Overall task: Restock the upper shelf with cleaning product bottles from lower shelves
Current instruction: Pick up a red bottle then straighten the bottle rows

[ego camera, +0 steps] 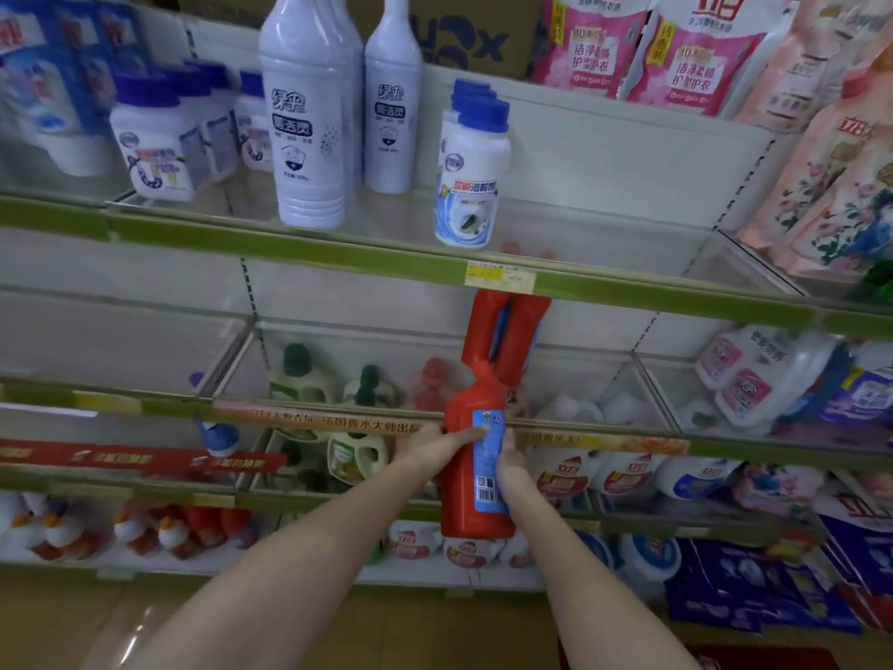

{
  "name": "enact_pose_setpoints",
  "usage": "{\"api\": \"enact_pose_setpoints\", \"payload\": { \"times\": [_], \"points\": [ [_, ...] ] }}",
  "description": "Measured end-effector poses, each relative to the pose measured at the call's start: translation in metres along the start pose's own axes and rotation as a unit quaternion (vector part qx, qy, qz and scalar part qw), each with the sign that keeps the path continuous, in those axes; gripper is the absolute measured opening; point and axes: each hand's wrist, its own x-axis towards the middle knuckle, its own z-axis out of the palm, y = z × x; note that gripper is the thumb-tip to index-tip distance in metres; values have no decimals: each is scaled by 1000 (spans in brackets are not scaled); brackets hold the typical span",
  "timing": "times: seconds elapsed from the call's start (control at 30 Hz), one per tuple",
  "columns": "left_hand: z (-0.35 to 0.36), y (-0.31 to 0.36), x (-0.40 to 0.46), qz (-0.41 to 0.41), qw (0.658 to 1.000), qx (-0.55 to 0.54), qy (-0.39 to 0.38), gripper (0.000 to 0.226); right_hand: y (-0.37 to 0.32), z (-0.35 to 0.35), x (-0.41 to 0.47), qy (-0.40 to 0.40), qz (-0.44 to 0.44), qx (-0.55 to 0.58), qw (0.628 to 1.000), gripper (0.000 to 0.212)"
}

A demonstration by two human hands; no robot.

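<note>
Gripping red bottles (476,456): 2 | hands: left (435,444), right (511,459)

Pink pouches (696,50): "立白", "10", prob. "洁净柔顺".

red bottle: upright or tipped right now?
Upright. The red bottle has its neck pointing up toward the upper shelf, base down, gripped by left hand and right hand.
</note>
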Motion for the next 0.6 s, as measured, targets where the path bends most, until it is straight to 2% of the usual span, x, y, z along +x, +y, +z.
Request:
{"api": "enact_pose_setpoints", "payload": {
  "times": [0.13, 0.17, 0.3, 0.4, 0.5, 0.53, 0.6],
  "points": [
    [-19, -25, -19, -15, 996, 18, -90, 66, 40, 15, -25, 16, 3, -52, 998, 66],
    [-23, -33, -20, -29, 994, 33, -100, 70, 50, 18, -25, 22, -3, -57, 998, 67],
    [-39, -60, -29, -51, 986, 96, -123, 99, 83, 28, -29, -13, 33, 44, 998, 63],
    [-52, -71, -36, -47, 987, 89, -123, 96, 90, 31, -47, -63, 64, 83, 992, 52],
    [-57, -79, -35, -67, 991, 20, -112, 91, 85, 36, -53, -93, 71, 69, 991, 41],
    [-58, -83, -32, -86, 990, -44, -100, 89, 80, 39, -60, -95, 76, 56, 991, 39],
    [-56, -81, -35, -116, 964, -224, -86, 76, 76, 40, -61, -96, 80, 26, 992, 36]
  ]
}}
